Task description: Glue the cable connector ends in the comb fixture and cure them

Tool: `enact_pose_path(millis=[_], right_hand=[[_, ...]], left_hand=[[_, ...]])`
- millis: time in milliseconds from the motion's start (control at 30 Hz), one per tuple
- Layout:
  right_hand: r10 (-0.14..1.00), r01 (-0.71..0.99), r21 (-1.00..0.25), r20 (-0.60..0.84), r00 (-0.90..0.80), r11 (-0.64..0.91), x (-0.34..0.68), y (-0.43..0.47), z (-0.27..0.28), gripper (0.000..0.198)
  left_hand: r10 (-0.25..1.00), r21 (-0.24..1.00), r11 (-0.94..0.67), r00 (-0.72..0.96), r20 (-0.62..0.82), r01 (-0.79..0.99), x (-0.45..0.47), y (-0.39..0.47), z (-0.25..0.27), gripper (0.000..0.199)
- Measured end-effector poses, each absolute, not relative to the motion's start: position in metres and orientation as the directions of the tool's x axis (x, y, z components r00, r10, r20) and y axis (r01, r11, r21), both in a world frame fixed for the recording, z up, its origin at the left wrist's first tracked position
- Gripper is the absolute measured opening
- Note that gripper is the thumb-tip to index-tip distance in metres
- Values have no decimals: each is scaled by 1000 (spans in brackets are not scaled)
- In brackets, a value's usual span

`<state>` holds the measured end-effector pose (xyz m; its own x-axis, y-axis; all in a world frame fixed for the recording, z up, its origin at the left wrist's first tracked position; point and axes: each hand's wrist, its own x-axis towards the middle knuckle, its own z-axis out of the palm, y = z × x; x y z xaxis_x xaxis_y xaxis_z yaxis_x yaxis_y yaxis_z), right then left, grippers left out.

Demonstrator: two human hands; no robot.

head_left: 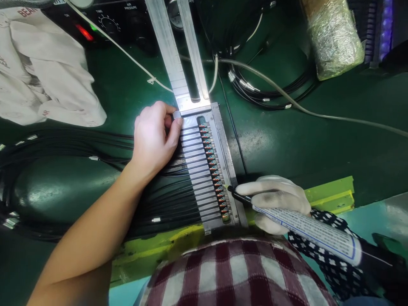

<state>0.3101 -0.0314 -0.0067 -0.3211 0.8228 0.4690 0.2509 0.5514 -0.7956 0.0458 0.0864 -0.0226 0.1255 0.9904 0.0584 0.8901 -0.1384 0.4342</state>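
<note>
A long metal fixture point(197, 187) lies in front of me, holding a row of black cables whose stripped, connector ends point(211, 158) sit side by side in its slot. My left hand point(156, 136), bare, pinches a small metal block at the upper left edge of the fixture between thumb and forefinger. In my right hand point(277, 202), which wears a white glove, is a dispensing syringe point(306, 229) with a printed white label and black nozzle. Its tip is at the connector ends in the lower half of the row; I cannot tell whether it touches them.
Black cable bundles point(63, 144) spread to the left, and another coil point(264, 95) lies at upper right. Behind stand a control box point(108, 25) with dials and a white cloth bag point(54, 68). A plastic-wrapped block point(336, 38) is at the back right. A yellow-green rail point(331, 197) edges the bench.
</note>
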Motion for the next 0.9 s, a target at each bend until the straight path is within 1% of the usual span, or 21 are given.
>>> enact_pose_path(millis=[100, 367, 900], right_hand=[[837, 243, -811, 462, -292, 532, 309, -31, -9, 7], [839, 193, -829, 466, -281, 525, 308, -31, -11, 7], [841, 215, -826, 454, -294, 521, 309, -32, -9, 11]], left_hand=[[991, 452, -132, 122, 50, 882, 45, 86, -23, 14], [993, 461, -117, 113, 37, 880, 45, 86, -22, 16], [991, 428, -134, 125, 51, 894, 45, 86, -23, 14]])
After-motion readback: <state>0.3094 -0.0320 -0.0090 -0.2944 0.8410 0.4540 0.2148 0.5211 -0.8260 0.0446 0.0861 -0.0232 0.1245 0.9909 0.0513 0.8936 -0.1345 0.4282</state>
